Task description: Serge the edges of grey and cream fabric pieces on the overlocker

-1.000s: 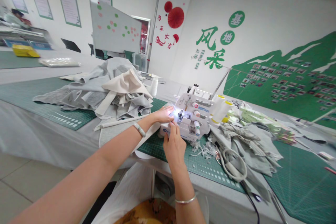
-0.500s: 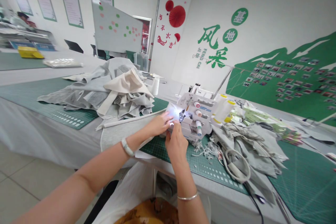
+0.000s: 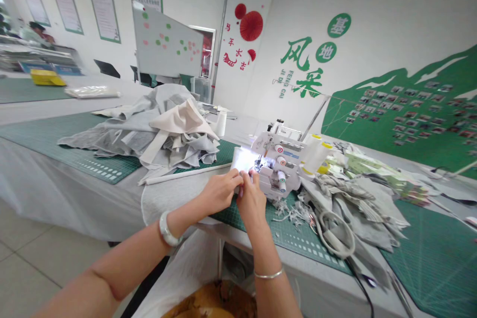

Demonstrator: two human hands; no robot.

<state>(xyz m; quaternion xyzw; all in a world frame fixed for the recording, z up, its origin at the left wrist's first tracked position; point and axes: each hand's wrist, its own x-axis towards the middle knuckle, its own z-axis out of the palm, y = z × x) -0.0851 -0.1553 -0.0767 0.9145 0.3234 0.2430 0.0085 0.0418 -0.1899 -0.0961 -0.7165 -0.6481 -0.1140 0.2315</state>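
Both hands meet in front of a white overlock sewing machine (image 3: 270, 179), whose lamp lights the needle area. My left hand (image 3: 220, 190) has its fingers pinched at the edge of a light grey fabric piece (image 3: 175, 196). Beside it, my right hand (image 3: 252, 198) is also closed, its fingertips close against the left ones. What lies between the right fingertips is mostly hidden, though it seems to be the same fabric edge. The fabric spreads left from the machine over the table edge, with a rolled strip (image 3: 186, 173) along its far side.
A heap of grey and cream fabric pieces (image 3: 167, 119) lies to the left on a green cutting mat (image 3: 93, 144). Thread scraps (image 3: 292, 211), scissors and grey cloth (image 3: 357, 203) lie right of the machine. White thread cones (image 3: 316, 156) stand behind it. A person sits far left.
My left hand has drawn back from the lit needle area toward me, from lying flatter to pinching beside the right fingertips. The right hand has shifted only slightly.
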